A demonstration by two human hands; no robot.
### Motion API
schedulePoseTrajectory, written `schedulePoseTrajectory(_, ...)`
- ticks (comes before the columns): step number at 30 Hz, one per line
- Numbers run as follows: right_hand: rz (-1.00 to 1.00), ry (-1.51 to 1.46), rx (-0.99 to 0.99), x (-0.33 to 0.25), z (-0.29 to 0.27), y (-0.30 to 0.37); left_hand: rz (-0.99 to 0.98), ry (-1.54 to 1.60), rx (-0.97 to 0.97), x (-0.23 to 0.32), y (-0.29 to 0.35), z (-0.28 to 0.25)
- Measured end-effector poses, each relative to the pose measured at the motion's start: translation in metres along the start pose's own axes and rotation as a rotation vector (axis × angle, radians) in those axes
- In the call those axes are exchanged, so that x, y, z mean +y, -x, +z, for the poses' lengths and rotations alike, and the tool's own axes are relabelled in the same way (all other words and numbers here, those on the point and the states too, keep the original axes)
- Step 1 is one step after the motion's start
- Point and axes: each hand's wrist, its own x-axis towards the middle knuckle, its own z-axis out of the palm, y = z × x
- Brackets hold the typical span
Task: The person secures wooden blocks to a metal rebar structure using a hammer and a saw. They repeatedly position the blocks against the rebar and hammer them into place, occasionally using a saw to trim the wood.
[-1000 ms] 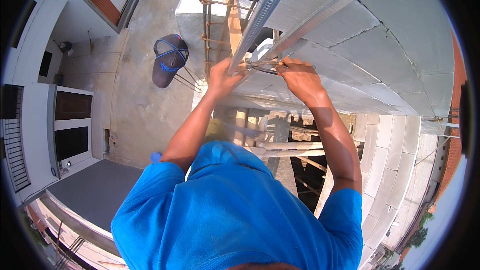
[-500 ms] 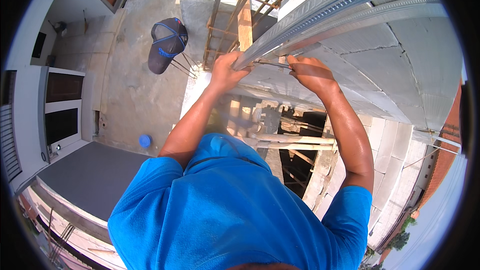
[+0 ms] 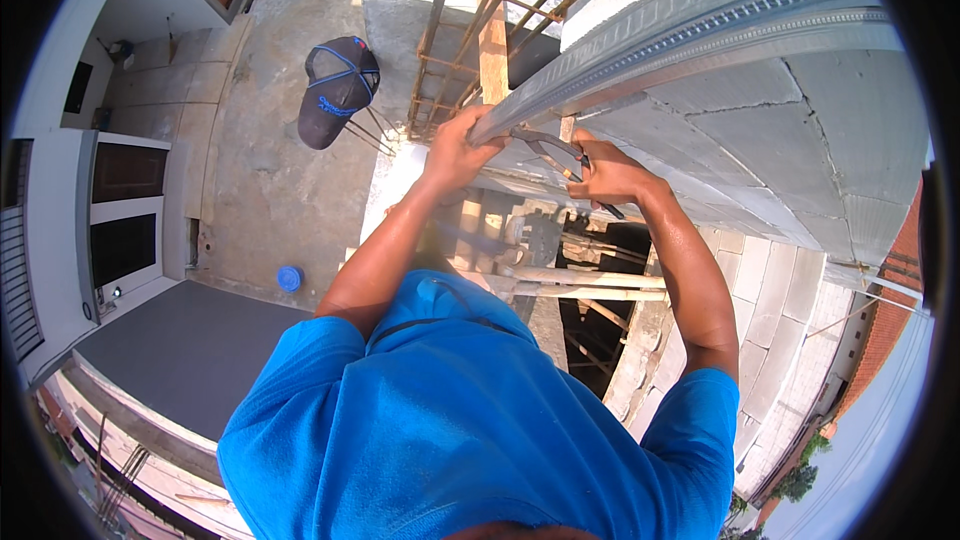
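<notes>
A long galvanised metal channel (image 3: 700,45) slants from the upper right down to my left hand (image 3: 458,152). The fingers of that hand are closed around its near end. In my right hand (image 3: 614,170) is a pair of pincers (image 3: 545,144) with dark handles. Their handles are spread apart, and the head meets the channel's end beside my left fingers. Whether the jaws bite on the metal or on a wire there is too small to tell. Just beyond my hands stands a wooden strip (image 3: 492,40) against a cage of rusty rebar (image 3: 425,70).
A grey block wall (image 3: 750,130) rises to the right, under the channel. Below my arms, bamboo poles (image 3: 590,278) cross a dark opening (image 3: 600,340). A dark cap (image 3: 340,90) sits by protruding bars at the left. On the concrete lies a blue round lid-like object (image 3: 289,279).
The pincers' handles have spread apart, and my right hand has turned and dropped slightly toward me. My left hand stays on the channel's end, which has shifted slightly.
</notes>
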Motion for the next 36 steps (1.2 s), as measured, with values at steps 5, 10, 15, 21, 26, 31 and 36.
schedulePoseTrajectory(5, -0.129, 0.08, 0.192, 0.014, 0.014, 0.006, -0.01, 0.093, 0.006, 0.002, 0.0, 0.002)
schedulePoseTrajectory(10, -0.341, 0.27, 0.519, 0.037, 0.041, 0.005, -0.017, -0.016, 0.001, 0.007, -0.001, -0.002)
schedulePoseTrajectory(15, -0.317, 0.733, 0.877, 0.033, 0.05, 0.011, 0.02, 0.028, 0.015, 0.005, -0.001, -0.001)
schedulePoseTrajectory(21, -0.215, 0.435, 0.623, 0.034, 0.054, 0.012, 0.026, 0.018, -0.007, 0.005, 0.0, -0.001)
schedulePoseTrajectory(26, -0.17, 0.326, 0.313, 0.024, 0.012, 0.014, -0.038, 0.073, -0.078, 0.001, -0.003, -0.008)
schedulePoseTrajectory(31, -0.022, 0.089, 0.029, 0.009, -0.017, 0.009, 0.073, -0.049, -0.037, -0.01, -0.006, -0.007)
schedulePoseTrajectory(36, 0.045, -0.177, -0.125, 0.01, -0.036, 0.002, 0.05, -0.035, -0.072, -0.006, -0.007, -0.008)
